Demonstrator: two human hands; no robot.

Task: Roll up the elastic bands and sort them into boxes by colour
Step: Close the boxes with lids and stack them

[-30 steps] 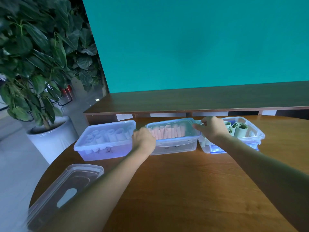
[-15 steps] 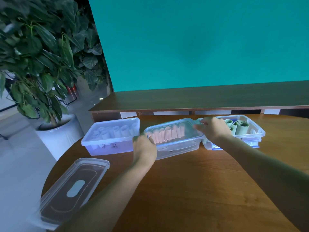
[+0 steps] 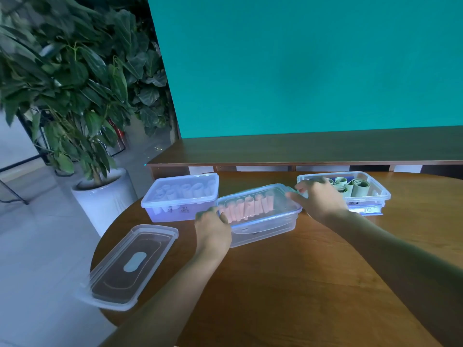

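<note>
The middle box [image 3: 260, 221] is see-through plastic with its lid on, and it is full of pink rolled bands [image 3: 246, 206] standing side by side. It sits near the far edge of the round wooden table [image 3: 288, 284], a bit nearer the person than the other two boxes and turned at a slant. The left hand [image 3: 213, 227] holds the left end of this box, with its fingers curled round the rim. The right hand [image 3: 319, 199] holds the right end, fingers bent over the corner of the lid.

Just left of it is the white box [image 3: 180, 196], lid shut, with pale rolled bands inside and some small writing on its front. To the right, partly behind the right hand, is the green box [image 3: 368, 194]. It has no lid on, and green rolled bands [image 3: 353, 186] stand in it.

A spare lid [image 3: 132, 264] lies flat at the left edge of the table and sticks out a little over the edge.

Past the table there is a long wooden shelf [image 3: 313, 149] and a teal wall [image 3: 300, 63]. A big leafy plant [image 3: 62, 78] stands on the floor to the left in a white pot [image 3: 105, 196]
</note>
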